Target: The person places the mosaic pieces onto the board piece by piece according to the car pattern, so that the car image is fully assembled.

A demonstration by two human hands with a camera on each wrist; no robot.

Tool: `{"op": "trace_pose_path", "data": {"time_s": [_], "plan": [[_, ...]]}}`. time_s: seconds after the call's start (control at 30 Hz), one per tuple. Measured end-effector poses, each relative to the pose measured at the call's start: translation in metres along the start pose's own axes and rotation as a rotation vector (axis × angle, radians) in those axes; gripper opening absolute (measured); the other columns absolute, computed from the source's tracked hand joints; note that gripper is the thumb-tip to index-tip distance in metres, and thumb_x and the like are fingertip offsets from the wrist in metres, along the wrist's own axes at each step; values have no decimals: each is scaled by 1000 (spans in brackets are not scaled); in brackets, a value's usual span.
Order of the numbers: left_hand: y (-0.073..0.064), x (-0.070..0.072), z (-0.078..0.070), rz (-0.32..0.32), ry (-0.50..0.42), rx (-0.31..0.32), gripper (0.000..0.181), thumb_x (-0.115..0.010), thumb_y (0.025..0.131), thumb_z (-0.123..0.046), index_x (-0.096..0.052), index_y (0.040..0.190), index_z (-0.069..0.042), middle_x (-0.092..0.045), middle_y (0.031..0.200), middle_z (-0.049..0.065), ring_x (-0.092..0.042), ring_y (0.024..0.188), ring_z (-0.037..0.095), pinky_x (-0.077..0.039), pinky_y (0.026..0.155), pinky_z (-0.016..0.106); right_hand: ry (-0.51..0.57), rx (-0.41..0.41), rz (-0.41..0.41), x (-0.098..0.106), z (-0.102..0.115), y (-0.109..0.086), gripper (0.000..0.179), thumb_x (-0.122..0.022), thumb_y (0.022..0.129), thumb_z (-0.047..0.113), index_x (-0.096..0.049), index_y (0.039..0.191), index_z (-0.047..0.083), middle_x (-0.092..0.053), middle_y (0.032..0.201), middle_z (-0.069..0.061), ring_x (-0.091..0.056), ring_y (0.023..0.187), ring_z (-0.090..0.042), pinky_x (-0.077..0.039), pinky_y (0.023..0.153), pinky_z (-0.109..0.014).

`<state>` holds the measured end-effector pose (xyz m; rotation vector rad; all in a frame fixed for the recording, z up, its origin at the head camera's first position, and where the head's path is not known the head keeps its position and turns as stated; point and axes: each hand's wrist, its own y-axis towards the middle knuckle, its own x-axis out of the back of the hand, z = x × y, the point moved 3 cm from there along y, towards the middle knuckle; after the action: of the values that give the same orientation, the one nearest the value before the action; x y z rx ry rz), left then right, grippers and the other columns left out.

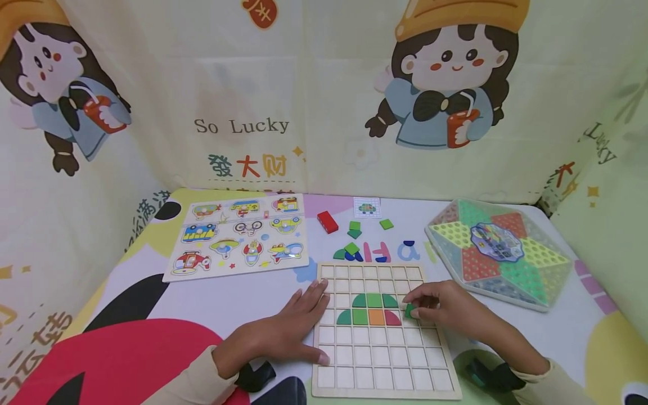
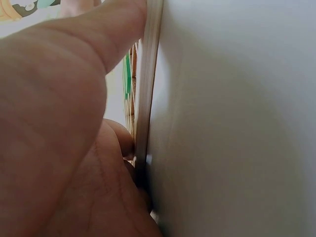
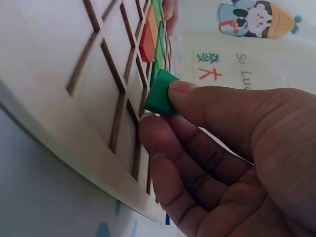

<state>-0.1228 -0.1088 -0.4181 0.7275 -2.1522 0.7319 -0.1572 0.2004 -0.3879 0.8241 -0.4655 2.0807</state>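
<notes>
A wooden grid board lies in front of me in the head view. Its left edge is under my left hand, whose fingers and thumb lie spread along the rim. Between thumb and fingertips, my right hand pinches a dark green piece with a curved side, close over the board's right-hand cells. Set in the middle cells are several green pieces, an orange square and a red quarter-circle. The left wrist view shows the board's side edge against the left hand.
Beyond the board lie loose green and blue pieces, a red block and a small pattern card. A vehicle puzzle board is at the back left. At the right sits a hexagonal Chinese checkers box. A printed curtain hangs behind.
</notes>
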Motion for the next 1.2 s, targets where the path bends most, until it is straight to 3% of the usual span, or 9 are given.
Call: {"op": "trace_pose_path", "data": {"time_s": [0.33, 0.63, 1.2], "plan": [[1, 2, 1, 4, 7, 1, 108, -68, 81, -61, -13, 156, -7, 9, 163, 3, 13, 146, 20, 3, 115, 50, 29, 96, 29, -5, 3, -3, 12, -72, 87, 6, -72, 98, 10, -64, 91, 9, -58, 77, -6, -51, 66, -25], [1, 4, 0, 5, 19, 1, 107, -67, 81, -62, -13, 156, -8, 8, 163, 2, 13, 146, 19, 3, 116, 49, 9, 55, 27, -5, 5, 0, 14, -73, 86, 6, -70, 99, 9, -65, 88, 3, -57, 74, -6, -50, 64, -25], [0, 2, -1, 12, 14, 15, 107, -68, 81, -60, -14, 156, -8, 7, 163, 3, 11, 147, 20, 2, 116, 49, -47, 49, 39, -9, 3, 3, 16, -76, 83, 7, -69, 98, 9, -60, 87, 7, -56, 73, -4, -50, 63, -25]]}}
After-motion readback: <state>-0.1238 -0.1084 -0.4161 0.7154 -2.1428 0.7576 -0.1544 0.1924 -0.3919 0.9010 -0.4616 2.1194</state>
